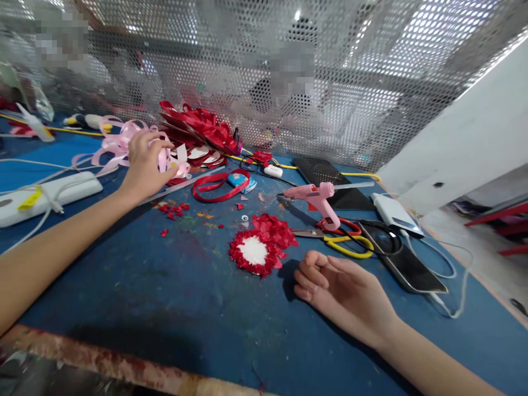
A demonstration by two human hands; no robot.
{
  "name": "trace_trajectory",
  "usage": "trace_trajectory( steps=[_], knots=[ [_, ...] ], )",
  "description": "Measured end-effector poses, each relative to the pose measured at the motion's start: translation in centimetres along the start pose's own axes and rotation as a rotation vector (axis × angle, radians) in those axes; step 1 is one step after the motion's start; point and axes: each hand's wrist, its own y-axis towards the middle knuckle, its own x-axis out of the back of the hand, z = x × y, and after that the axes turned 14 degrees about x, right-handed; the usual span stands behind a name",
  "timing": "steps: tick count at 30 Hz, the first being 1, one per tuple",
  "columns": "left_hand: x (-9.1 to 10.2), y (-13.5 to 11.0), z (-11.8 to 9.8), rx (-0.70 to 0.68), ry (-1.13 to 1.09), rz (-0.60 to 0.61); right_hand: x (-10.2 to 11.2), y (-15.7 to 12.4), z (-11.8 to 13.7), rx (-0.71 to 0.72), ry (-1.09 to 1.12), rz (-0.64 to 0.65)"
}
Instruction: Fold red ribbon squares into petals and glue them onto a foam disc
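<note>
My left hand [146, 159] reaches over a loose heap of pale pink ribbon [119, 137], its thumb apart from the fingers. Whether the fingertips touch the ribbon is hidden. My right hand [342, 286] rests palm up on the blue table, fingers loosely curled and nothing in them. Just left of it lies a disc [253, 251] with a white centre and a rim of crumpled red petals. A clump of red petals [274, 231] adjoins its upper right side. One googly eye [245, 218] sits above the disc.
A pink glue gun [317, 198] stands beside yellow-handled scissors [350, 246] and a phone [406, 264]. Red ribbon [218, 192] loops mid-table, behind red scraps [173, 210]. Folded red pieces [198, 126] pile against the perforated metal screen [231, 71]. A white power strip [49, 198] lies left.
</note>
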Motion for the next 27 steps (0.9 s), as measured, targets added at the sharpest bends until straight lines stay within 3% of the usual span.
trace_trajectory(
  steps=[3,4,6,8,12,21,27],
  knots=[
    [1.8,-1.2,-0.9,-0.073,0.021,0.158,0.4,0.0,-0.2,-0.001,-0.002,0.033],
    [2.3,-2.0,-0.9,-0.135,0.025,0.272,0.5,0.1,-0.2,-0.004,-0.001,0.044],
    [3.0,-4.3,-0.4,-0.211,0.043,0.435,0.7,0.1,-0.3,-0.007,0.007,0.054],
    [3.1,-6.7,0.5,-0.209,0.081,0.521,0.7,0.1,-0.3,-0.001,0.024,0.060],
    [2.5,-9.2,1.1,-0.124,0.075,0.523,0.5,0.1,-0.1,0.017,0.052,0.059],
    [0.3,-7.4,-1.5,-0.110,0.109,0.611,0.7,0.0,-0.1,0.030,0.077,0.090],
    [0.5,-8.0,-1.4,-0.211,0.130,0.488,0.9,-0.4,-0.2,0.061,0.092,0.132]
  ],
)
